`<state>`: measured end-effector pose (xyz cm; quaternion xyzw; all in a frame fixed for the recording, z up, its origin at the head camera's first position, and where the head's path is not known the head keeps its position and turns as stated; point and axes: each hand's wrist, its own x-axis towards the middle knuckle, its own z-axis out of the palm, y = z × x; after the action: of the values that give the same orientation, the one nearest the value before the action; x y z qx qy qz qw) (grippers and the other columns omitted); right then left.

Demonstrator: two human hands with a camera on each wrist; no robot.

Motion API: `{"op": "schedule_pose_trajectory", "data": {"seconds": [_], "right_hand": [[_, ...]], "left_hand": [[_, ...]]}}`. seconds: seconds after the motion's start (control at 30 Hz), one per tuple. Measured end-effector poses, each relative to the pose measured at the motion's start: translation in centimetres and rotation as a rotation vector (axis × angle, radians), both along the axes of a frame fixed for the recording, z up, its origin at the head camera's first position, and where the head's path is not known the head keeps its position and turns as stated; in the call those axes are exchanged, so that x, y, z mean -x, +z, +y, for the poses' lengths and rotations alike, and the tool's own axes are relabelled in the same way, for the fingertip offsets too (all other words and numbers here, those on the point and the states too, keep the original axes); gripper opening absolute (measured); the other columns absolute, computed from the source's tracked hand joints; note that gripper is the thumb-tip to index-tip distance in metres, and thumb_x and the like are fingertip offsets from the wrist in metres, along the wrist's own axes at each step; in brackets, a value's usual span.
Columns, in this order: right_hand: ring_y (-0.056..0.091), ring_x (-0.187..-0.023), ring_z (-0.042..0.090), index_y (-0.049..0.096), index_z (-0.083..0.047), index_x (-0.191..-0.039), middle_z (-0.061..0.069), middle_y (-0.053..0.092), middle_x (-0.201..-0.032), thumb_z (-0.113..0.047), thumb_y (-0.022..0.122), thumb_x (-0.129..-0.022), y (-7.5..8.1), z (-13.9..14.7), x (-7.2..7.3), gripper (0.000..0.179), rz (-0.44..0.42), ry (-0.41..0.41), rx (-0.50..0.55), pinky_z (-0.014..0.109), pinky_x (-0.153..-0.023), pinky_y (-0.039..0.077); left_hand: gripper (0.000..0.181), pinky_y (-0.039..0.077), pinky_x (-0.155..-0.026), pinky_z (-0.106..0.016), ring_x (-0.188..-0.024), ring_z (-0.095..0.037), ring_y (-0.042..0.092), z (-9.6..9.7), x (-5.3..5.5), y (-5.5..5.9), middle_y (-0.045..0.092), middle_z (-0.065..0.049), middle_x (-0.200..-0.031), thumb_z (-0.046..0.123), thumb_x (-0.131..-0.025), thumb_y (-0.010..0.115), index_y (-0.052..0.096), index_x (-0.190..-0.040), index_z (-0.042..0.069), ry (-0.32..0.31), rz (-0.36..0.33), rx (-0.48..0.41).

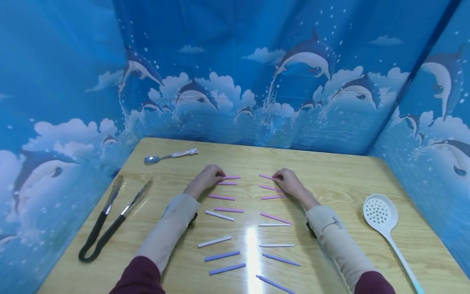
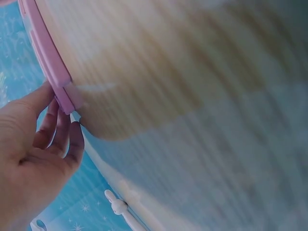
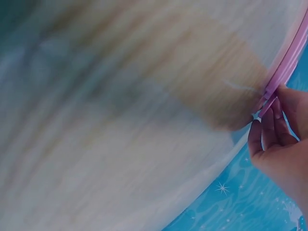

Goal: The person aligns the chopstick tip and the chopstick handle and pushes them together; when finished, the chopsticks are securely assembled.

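My left hand (image 1: 210, 178) pinches the outer end of a pink stick (image 1: 233, 177) at the far end of the left column. Just below it lies another pink stick (image 1: 227, 183), close to the fingers. Opposite, my right hand (image 1: 290, 182) holds the outer end of a pink stick (image 1: 265, 176) between thumb and fingertips. A second pink stick (image 1: 269, 188) runs near that hand's underside. In the left wrist view, thumb and fingers (image 2: 60, 132) meet at the pink stick ends (image 2: 54, 62). The right wrist view shows a similar pinch on pink (image 3: 284, 67).
Nearer me, both columns continue with pink sticks (image 1: 221, 197), white sticks (image 1: 274, 225) and blue-violet sticks (image 1: 227, 269). Black-handled tongs (image 1: 106, 228) lie at left, a spoon (image 1: 170, 156) at back left, and a white skimmer (image 1: 382, 216) at right. A dolphin-print curtain (image 1: 235, 73) borders the wooden table (image 1: 330, 171).
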<state>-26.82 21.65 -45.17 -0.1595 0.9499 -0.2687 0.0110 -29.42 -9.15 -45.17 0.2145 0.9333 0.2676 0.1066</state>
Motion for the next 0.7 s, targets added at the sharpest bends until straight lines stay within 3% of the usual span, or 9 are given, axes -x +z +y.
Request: {"op": "schedule_pose_trajectory", "data": {"seconds": [0.33, 0.7], "right_hand": [[0.06, -0.09, 0.03, 0.068, 0.005, -0.1, 0.018, 0.063, -0.094, -0.006, 0.061, -0.091, 0.2, 0.4, -0.7, 0.016, 0.01, -0.03, 0.061, 0.044, -0.083, 0.051], [0.061, -0.083, 0.029, 0.067, 0.007, -0.097, 0.017, 0.062, -0.089, 0.0, 0.063, -0.088, 1.4, -0.8, -2.5, 0.013, 0.085, -0.02, 0.251, 0.038, -0.076, 0.054]], "left_hand": [[0.017, 0.05, -0.086, -0.036, -0.093, -0.024, 0.061, -0.1, -0.6, 0.2, 0.067, -0.011, -0.095, 0.009, -0.092, 0.062, 0.069, -0.104, 0.001, 0.019, 0.012, -0.073], [0.018, 0.051, -0.085, -0.035, -0.094, -0.024, 0.061, 0.7, -1.6, 0.7, 0.066, -0.011, -0.099, 0.011, -0.093, 0.061, 0.068, -0.107, 0.003, -0.001, 0.06, -0.124]]}}
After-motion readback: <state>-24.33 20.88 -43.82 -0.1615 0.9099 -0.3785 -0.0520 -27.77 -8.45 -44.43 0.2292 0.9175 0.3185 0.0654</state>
